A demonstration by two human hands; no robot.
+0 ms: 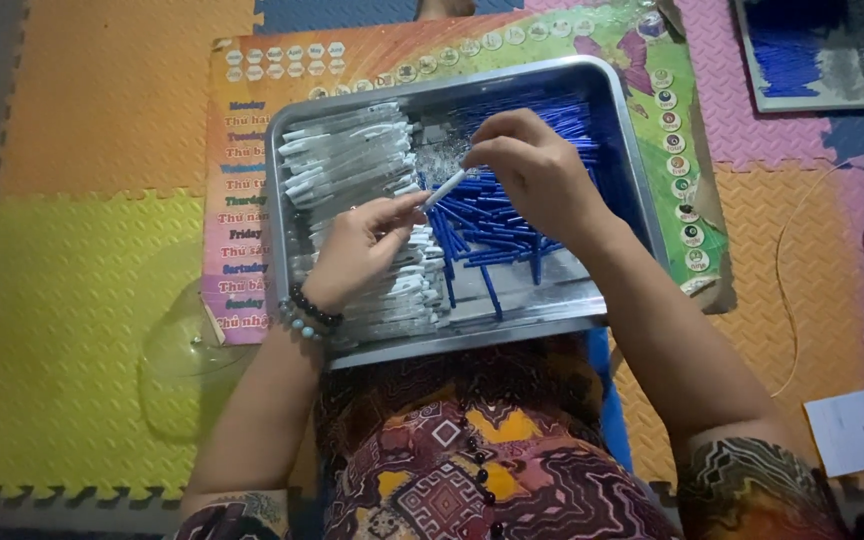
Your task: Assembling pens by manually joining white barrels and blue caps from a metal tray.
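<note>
White pen barrel [444,188] pinched between left hand [357,250] and right hand [537,170] above a metal tray [642,190].

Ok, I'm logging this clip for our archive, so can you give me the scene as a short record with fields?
setting: foam floor mats, colourful poster under a metal tray
tray left side: white pen barrels in a stack
tray right side: blue pen parts in a loose pile
left hand: grips one end of a white pen piece, beaded bracelets on the wrist
right hand: pinches its other end
nearby: second tray at top right
</note>
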